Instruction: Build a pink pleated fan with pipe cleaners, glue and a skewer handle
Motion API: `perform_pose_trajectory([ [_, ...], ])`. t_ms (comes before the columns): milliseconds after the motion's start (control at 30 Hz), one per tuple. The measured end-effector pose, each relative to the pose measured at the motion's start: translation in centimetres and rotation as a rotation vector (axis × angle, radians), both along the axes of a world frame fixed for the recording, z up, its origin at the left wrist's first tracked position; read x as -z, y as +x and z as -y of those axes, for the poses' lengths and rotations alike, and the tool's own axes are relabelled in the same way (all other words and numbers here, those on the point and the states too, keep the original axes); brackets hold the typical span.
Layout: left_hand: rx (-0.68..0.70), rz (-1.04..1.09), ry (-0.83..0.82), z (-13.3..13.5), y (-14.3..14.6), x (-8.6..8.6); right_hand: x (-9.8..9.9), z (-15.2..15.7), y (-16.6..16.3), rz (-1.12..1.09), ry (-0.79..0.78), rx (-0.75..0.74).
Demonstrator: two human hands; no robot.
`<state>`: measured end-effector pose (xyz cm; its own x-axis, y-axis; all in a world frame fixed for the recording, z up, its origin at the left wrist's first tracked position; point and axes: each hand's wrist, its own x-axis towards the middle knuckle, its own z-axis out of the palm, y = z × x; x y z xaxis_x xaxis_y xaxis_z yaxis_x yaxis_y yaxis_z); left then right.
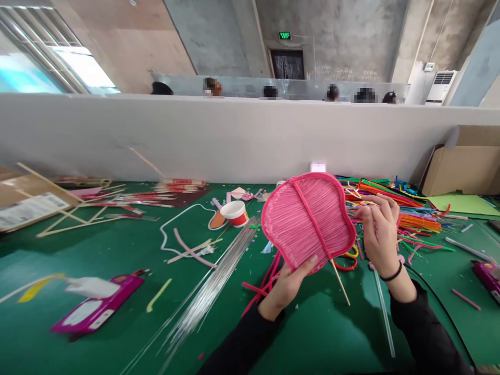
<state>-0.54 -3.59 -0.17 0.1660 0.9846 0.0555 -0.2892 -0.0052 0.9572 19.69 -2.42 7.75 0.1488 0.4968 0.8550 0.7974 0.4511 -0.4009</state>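
A pink woven fan (304,219) with a thin wooden stick handle is held up above the green table (117,250). My left hand (287,289) grips its lower edge, thumb on the front face. My right hand (378,229) is raised just right of the fan, fingers curled together near its right rim; whether they pinch anything I cannot make out. Behind my right hand lies a heap of coloured pipe cleaners (394,203).
A bundle of thin silver wires (211,286) runs diagonally across the table. A red and white paper cup (235,212), a pink package (96,307), wooden sticks (62,216) and a cardboard box (461,166) lie around. A white partition (195,135) backs the table, with people beyond.
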Motion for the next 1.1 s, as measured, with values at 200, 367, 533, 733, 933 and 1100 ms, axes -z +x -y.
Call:
perform_pose_trajectory([
  [200, 0.010, 0.013, -0.039, 0.1, -0.2, 0.3, 0.0, -1.5, -1.4, -0.073, -0.085, -0.062],
  [367, 0.001, 0.134, -0.070, -0.2, 0.2, -0.4, -0.7, -2.1, -1.3, -0.216, -0.195, -0.150],
  [533, 0.004, 0.213, -0.114, 0.0, 0.7, -1.4, -1.3, -1.8, -0.2, -0.520, -0.122, -0.252],
  [733, 0.018, 0.248, -0.123, 0.0, 0.9, -1.4, -1.9, 0.5, 1.4, -0.592, -0.014, -0.237],
  [933, -0.093, 0.312, -0.168, -1.2, 0.9, -2.1, -0.3, 2.6, 4.6, -0.706, 0.112, -0.102],
  [1100, -0.165, 0.385, -0.173, -2.6, 0.4, -2.0, 2.4, 2.2, 3.4, -0.644, -0.272, -0.234],
])
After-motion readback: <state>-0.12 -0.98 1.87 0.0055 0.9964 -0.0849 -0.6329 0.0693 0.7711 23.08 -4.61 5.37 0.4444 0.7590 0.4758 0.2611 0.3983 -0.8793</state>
